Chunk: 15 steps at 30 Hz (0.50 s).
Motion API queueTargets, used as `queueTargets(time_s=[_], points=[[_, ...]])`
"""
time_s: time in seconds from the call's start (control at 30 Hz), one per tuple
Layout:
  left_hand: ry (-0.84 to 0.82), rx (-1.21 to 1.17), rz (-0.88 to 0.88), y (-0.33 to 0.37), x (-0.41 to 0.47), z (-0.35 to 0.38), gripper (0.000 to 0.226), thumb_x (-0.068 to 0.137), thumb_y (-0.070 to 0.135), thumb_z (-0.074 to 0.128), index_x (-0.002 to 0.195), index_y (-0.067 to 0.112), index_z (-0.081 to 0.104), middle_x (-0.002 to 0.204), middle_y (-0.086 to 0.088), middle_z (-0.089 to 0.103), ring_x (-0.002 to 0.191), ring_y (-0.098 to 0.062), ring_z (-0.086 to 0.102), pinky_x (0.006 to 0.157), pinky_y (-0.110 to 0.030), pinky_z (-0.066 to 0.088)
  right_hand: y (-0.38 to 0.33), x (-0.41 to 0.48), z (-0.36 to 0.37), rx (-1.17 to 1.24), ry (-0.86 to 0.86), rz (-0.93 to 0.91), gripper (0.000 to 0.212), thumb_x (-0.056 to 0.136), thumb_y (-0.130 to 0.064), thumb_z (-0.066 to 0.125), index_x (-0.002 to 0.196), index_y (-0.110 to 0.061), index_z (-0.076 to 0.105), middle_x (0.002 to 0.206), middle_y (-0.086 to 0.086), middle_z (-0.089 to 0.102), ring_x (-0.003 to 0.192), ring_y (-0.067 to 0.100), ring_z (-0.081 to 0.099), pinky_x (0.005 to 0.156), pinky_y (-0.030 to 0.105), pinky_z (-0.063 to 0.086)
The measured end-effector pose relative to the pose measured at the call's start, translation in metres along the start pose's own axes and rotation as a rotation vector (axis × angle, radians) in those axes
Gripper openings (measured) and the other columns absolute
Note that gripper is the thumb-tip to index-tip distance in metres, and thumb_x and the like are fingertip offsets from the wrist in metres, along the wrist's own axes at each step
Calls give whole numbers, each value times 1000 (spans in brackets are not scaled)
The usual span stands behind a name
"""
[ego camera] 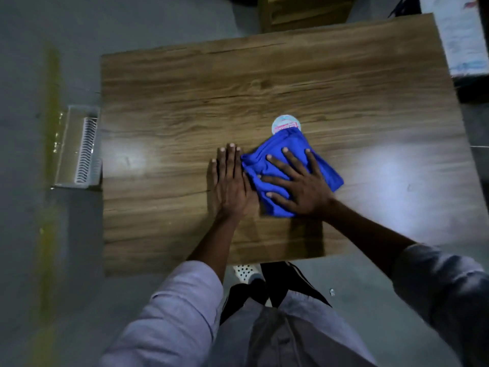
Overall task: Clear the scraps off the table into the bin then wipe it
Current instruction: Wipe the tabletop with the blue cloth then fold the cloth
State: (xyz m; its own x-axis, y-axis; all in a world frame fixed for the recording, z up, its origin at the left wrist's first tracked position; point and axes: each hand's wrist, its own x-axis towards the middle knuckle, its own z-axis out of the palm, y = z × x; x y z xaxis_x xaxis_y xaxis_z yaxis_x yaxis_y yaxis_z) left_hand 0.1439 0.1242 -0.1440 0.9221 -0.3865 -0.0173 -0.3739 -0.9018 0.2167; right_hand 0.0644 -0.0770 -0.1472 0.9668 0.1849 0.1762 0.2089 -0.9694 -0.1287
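A crumpled blue cloth (280, 147) lies near the middle of the wooden table (185, 102). My right hand (299, 181) presses flat on the cloth with its fingers spread. Beside it on the left, my left hand (230, 181) rests flat on the bare wood, fingers straight and together, its edge touching the cloth. A round white scrap (284, 123) with pale blue and red print sits just beyond the cloth, partly covered by its far edge.
A clear plastic bin (76, 149) with a white ribbed insert stands on the grey floor against the table's left edge. A wooden cabinet (304, 11) is behind the table. A white printed box (460, 35) sits at the far right. A yellow floor line (50, 128) runs along the left.
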Motion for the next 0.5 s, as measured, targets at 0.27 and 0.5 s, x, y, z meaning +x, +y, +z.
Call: queueTargets(time_s=[0.27, 0.5], points=[[-14, 43, 9, 6, -44, 0, 60, 105, 31, 25, 162, 11, 21, 170, -7, 15, 158, -24, 9, 125, -50, 14, -26, 12, 3, 12, 49, 701, 55, 99, -66, 42, 151, -48, 45, 171, -5, 26, 159, 34, 16, 120, 70, 1], [-53, 44, 35, 4, -89, -6, 63, 102, 30, 23, 160, 6, 24, 170, -8, 16, 158, -25, 9, 125, -50, 16, -19, -57, -5, -20, -14, 7, 53, 101, -61, 50, 152, -47, 46, 168, -5, 31, 158, 29, 22, 119, 71, 18]])
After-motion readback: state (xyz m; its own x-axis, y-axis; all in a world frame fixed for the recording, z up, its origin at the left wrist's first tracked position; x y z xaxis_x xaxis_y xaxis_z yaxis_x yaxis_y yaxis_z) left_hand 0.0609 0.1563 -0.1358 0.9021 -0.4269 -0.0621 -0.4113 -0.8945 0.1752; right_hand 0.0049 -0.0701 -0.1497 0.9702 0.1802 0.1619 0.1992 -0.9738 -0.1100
